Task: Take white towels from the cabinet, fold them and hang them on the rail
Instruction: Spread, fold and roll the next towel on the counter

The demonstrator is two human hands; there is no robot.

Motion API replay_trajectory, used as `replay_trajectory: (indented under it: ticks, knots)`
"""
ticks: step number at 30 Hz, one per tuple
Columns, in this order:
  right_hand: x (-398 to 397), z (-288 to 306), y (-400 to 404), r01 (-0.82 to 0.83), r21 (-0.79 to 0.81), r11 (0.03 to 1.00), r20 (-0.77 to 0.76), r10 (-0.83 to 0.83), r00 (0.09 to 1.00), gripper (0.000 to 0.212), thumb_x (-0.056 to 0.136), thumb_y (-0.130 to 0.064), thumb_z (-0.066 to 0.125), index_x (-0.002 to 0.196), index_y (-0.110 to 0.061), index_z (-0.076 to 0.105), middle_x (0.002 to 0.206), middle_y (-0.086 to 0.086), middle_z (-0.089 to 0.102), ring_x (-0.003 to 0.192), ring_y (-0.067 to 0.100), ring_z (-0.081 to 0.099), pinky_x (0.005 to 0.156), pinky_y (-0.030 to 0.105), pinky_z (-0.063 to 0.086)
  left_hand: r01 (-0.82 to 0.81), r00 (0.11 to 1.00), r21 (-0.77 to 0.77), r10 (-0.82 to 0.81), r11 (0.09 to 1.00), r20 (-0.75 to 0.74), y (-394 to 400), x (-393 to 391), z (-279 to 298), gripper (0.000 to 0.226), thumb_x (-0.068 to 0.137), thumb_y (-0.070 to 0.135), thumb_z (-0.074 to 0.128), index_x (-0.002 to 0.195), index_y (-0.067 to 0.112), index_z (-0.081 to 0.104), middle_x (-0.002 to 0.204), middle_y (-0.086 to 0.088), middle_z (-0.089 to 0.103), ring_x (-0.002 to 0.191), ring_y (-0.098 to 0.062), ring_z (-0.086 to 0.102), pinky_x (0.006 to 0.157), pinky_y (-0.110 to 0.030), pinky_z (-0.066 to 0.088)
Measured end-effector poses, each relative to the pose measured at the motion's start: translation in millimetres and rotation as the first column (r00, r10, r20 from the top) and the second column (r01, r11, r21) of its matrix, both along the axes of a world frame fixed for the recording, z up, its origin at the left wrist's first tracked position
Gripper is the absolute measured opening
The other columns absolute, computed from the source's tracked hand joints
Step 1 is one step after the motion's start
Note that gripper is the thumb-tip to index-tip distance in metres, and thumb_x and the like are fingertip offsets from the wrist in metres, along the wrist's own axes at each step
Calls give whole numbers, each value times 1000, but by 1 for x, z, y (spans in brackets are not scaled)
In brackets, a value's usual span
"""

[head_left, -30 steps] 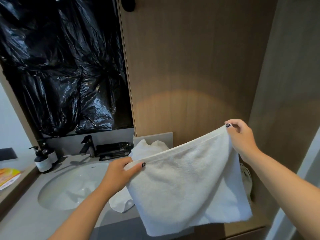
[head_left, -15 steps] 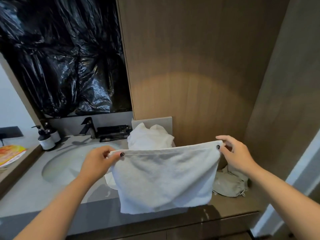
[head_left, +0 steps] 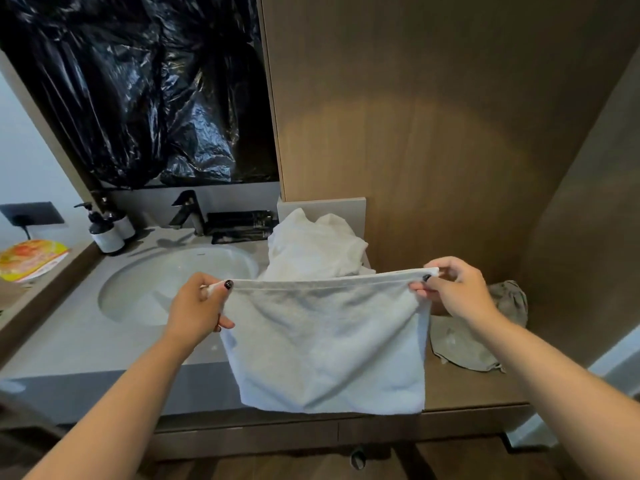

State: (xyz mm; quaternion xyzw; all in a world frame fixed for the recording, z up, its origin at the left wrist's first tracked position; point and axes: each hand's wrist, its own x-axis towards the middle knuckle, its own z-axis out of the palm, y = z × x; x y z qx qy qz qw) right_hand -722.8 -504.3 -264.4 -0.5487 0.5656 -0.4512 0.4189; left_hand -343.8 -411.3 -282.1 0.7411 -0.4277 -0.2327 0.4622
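Top hem of white towel [head_left: 325, 344] is pinched at both corners: left hand [head_left: 199, 308] with thumb over the hem and fingers curled behind, right hand [head_left: 453, 292] with thumb and fingertips closed on the other corner. Hem is held taut and nearly level between the hands; the cloth hangs doubled in front of the vanity counter [head_left: 69, 344], lower edge below the counter front. Lower right corner hangs slightly lower than the left.

Step judged: a fold in progress, held in the air. For a clean fold, both pinches should be kept at the very corners, tension kept even, and the corners brought together so side edges line up before the next halving. Slack in the middle should be shaken out first. Lowering onto the counter would help flatten it, but the sink [head_left: 166, 282] should be avoided as it may be wet.

Behind the towel, a heap of white towels [head_left: 315, 247] lies on the counter beside the faucet [head_left: 187, 211]. A grey cloth [head_left: 464, 348] lies on the wooden shelf [head_left: 474, 389] at right. No rail is in view.
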Motion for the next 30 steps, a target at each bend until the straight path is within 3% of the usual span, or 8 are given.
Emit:
replay_trajectory:
  ticks: [5,8,11,17,21,24,27,30]
  knots:
    - [29,-8,-46,60,10,998,14,-60,998,18,85,-1,70,96,-15,65,95,6,67,92,19,67,82,35,59,-46,989,-85,34,995,-141,-44,24,-14,15,94,20,65,93,5,63,86,-15,70,68,-19,75,58,-26,57]
    - [49,-12,-78,122,5,992,11,-122,992,19,85,-1,71,99,-14,66,92,0,66,86,9,65,70,18,56,-88,984,-107,70,990,-166,-81,40,-25,13,94,19,66,94,5,66,86,-14,73,73,-15,75,53,-16,54]
    - [68,-12,-113,160,-36,986,-6,-161,987,18,86,-2,70,101,-13,66,91,-4,64,80,5,62,59,8,49,-113,977,-137,85,984,-196,-123,52,-30,12,93,19,66,93,7,67,88,-12,73,74,-12,74,59,-17,56]
    - [102,-14,-188,208,-127,970,-25,-213,977,19,85,-6,72,99,-17,66,93,-7,63,91,12,62,80,24,55,-157,973,-202,117,967,-197,-210,76,-41,7,93,18,65,90,12,65,87,-14,72,74,-12,74,67,-24,56]
    - [116,-37,-229,275,-83,958,-33,-278,960,21,82,-5,75,94,-20,68,90,-8,64,91,14,64,86,35,57,-118,985,-109,103,987,-136,-247,90,-75,11,94,22,62,94,11,64,85,-9,72,77,-11,74,69,-24,57]
    - [126,-68,-249,335,33,942,-79,-332,940,22,82,-5,74,89,-24,65,91,-7,64,97,19,64,91,41,55,-95,995,136,97,986,-10,-265,97,-104,15,93,31,62,99,18,67,91,-2,74,92,-21,71,86,-34,53]
    - [141,-82,-242,311,62,948,-282,-283,917,33,90,-9,63,122,-16,59,122,2,59,120,22,55,101,30,46,-51,999,277,51,959,7,-265,82,-110,39,92,20,64,131,18,58,122,1,65,117,-24,60,99,-31,44]
    - [169,-84,-208,33,-186,982,-456,-116,883,57,96,-6,48,150,-13,30,160,3,20,137,-3,21,107,3,19,28,996,142,-39,989,76,-246,42,-105,59,97,16,55,152,20,33,150,-4,45,136,-24,44,110,-34,35]
